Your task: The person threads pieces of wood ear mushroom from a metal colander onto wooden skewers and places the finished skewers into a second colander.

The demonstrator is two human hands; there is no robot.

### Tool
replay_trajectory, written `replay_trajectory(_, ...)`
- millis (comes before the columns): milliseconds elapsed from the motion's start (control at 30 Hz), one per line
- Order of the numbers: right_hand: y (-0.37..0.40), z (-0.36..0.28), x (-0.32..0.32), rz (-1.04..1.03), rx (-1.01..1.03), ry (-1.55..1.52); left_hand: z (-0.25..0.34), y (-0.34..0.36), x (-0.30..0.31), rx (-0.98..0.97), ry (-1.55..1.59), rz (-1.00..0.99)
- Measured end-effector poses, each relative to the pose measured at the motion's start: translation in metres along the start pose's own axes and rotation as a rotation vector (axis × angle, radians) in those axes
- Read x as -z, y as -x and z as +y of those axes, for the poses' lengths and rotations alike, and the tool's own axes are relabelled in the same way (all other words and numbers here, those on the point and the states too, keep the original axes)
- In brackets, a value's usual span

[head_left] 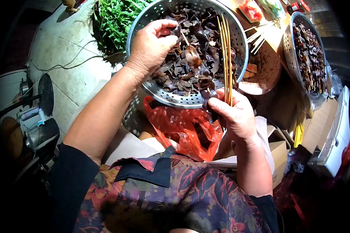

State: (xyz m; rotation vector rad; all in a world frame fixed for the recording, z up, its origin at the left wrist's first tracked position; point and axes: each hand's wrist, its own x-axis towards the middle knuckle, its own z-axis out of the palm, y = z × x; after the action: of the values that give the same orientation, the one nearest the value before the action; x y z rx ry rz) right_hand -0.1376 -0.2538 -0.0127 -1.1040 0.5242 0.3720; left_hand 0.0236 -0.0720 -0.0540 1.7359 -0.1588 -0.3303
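Note:
A perforated metal colander (171, 99) full of dark wood ear mushrooms (175, 79) is in front of me. My left hand (153, 48) is over its left side, thumb and fingers pinched on a dark piece of wood ear (176, 31). My right hand (237, 114) is closed at the colander's lower right rim. It grips several bare bamboo skewers (226, 58) pointing upward, together with a slanted skewer carrying wood ear pieces (193, 57). The bare tip of that slanted skewer points toward my left fingers. My right palm hides the skewers' lower ends.
Leafy greens (114, 23) lie beyond the colander on the left. At right stand a brown bowl (270, 73), loose skewers (262, 35) and a second colander (288, 50) with filled skewers. A red plastic bag (175, 120) sits below the colander, cardboard boxes (319, 120) at lower right.

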Motion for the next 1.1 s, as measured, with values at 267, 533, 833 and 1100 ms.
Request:
replay_trajectory(267,0.005,-0.007,-0.002,-0.042,-0.054,0.048,0.006,-0.001,0.001,0.036,0.07,0.037)
replay_trajectory(533,0.0,0.003,0.0,-0.027,-0.037,0.09,0.006,-0.003,0.003,0.062,0.266,0.055)
replay_trajectory(833,0.0,0.001,-0.003,-0.016,-0.077,0.019,0.008,-0.003,0.001,-0.027,0.232,0.08)
replay_trajectory(1100,0.001,-0.007,-0.005,-0.014,-0.126,-0.007,0.009,0.005,-0.009,-0.25,0.076,0.001)
